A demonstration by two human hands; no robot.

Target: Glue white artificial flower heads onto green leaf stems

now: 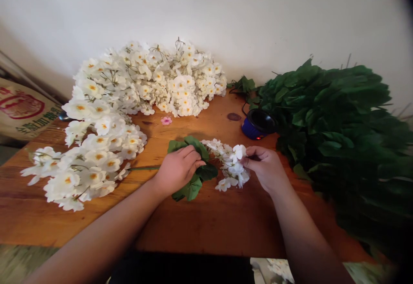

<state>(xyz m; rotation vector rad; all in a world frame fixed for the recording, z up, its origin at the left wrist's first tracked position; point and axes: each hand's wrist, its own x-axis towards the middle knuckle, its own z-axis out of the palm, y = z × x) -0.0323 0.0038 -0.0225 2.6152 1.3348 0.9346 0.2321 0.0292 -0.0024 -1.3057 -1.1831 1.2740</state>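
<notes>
My left hand (179, 168) is closed around an artificial flower stem just where its green leaves (191, 189) spread out. The bare end of that stem (144, 168) points left over the table. At its other end hangs a cluster of white artificial flowers (227, 168), lying toward the right. My right hand (263, 165) pinches a white blossom (239, 152) at the right side of this cluster between thumb and fingers. The spot where the flowers join the leaves is partly hidden by my left hand.
White flower bunches (93, 146) are heaped at the left and back of the wooden table (200, 232). Green leaves (325, 107) pile up at right. Near them stands a blue pot (256, 127) with a red light. A pink flower (166, 121) lies mid-table; a printed sack (24, 107) stands left.
</notes>
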